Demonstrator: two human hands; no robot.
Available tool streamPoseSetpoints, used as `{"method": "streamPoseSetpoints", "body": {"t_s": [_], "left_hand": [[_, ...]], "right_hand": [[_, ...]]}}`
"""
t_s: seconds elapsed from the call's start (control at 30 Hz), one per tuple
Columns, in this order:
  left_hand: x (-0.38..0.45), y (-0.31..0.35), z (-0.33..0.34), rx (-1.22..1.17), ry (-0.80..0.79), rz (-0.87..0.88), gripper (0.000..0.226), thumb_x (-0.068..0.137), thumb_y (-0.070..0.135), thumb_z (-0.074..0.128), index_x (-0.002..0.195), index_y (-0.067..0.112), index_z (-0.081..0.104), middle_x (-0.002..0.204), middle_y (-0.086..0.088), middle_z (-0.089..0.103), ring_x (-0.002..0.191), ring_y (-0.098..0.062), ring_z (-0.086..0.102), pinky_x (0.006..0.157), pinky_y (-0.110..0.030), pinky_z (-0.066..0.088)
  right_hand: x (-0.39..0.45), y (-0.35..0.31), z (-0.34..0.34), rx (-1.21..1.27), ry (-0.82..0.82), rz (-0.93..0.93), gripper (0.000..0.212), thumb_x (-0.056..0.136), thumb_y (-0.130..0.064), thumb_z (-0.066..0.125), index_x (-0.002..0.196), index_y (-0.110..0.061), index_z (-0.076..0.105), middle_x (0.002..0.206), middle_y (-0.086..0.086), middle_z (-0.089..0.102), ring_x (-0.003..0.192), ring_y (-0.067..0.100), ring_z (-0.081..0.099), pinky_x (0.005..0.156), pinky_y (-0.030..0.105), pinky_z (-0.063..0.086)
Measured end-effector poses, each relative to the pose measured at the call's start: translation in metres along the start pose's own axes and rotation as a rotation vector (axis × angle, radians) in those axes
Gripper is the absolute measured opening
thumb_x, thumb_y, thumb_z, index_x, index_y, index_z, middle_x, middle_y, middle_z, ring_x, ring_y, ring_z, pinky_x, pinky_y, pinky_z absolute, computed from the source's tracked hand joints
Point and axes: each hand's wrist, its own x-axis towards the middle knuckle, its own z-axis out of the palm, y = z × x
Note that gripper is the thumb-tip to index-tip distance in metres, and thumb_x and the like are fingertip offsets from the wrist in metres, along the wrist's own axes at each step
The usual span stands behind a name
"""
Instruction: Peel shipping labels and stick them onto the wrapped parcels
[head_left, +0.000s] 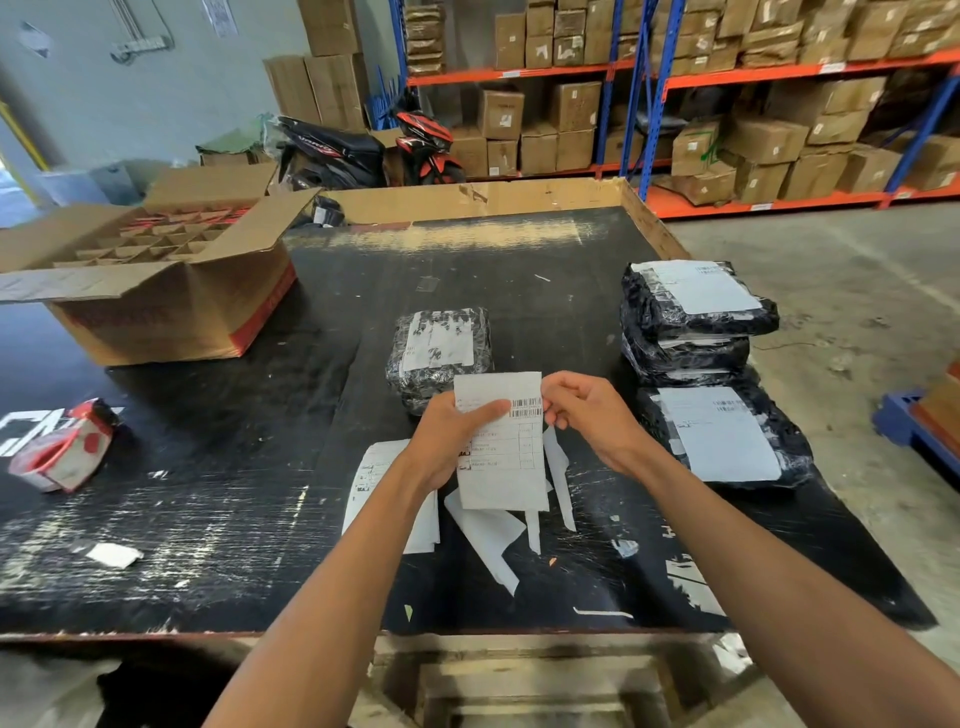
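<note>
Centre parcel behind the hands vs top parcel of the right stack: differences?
The centre parcel lies alone on the table; the top stack parcel sits on other parcels. The centre parcel looks smaller and greyer, the stack parcel wider and black. The centre parcel's label shows dark print across its top; the stack parcel's label is mostly blank white. Both are wrapped and labelled.

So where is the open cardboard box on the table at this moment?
In the head view, the open cardboard box stands on the far left of the black table, left of the small wrapped parcel and beyond the red-and-white packet.
</note>
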Motion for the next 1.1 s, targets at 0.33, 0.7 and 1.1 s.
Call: {"method": "streamPoseSetpoints", "body": {"t_s": [0.33, 0.7, 1.1], "left_hand": [[0.007, 0.007, 0.013, 0.426, 0.373, 0.314, 0.063, 0.076, 0.017, 0.085, 0.126, 0.022, 0.046, 0.103, -0.006, 0.055, 0.082, -0.013, 0.053, 0.074, -0.023, 0.049], [0.002, 0.032, 0.027, 0.268, 0.098, 0.357, 0.013, 0.088, 0.014, 0.074, 0.095, 0.002, 0.071, 0.081, -0.020, 0.074, 0.078, -0.033, 0.074, 0.073, -0.033, 0.061], [0.000, 0.037, 0.033, 0.221, 0.213, 0.310, 0.011, 0.088, 0.000, 0.063, 0.083, 0.000, 0.072, 0.075, -0.020, 0.072, 0.069, -0.023, 0.073, 0.063, -0.027, 0.060]], "right_hand": [[0.008, -0.003, 0.005, 0.016, 0.073, -0.037, 0.023, 0.097, -0.004, 0.057, 0.084, -0.014, 0.073, 0.071, 0.001, 0.066, 0.061, 0.006, 0.056, 0.060, 0.021, 0.045], [0.010, -0.019, 0.013, -0.315, 0.075, -0.207, 0.017, 0.098, -0.012, 0.060, 0.088, -0.016, 0.073, 0.070, -0.005, 0.071, 0.065, 0.006, 0.063, 0.067, 0.015, 0.049], [0.008, -0.027, 0.018, -0.447, 0.133, -0.234, 0.018, 0.088, -0.008, 0.062, 0.076, -0.020, 0.068, 0.061, -0.012, 0.064, 0.059, -0.001, 0.057, 0.064, 0.010, 0.044]]}}
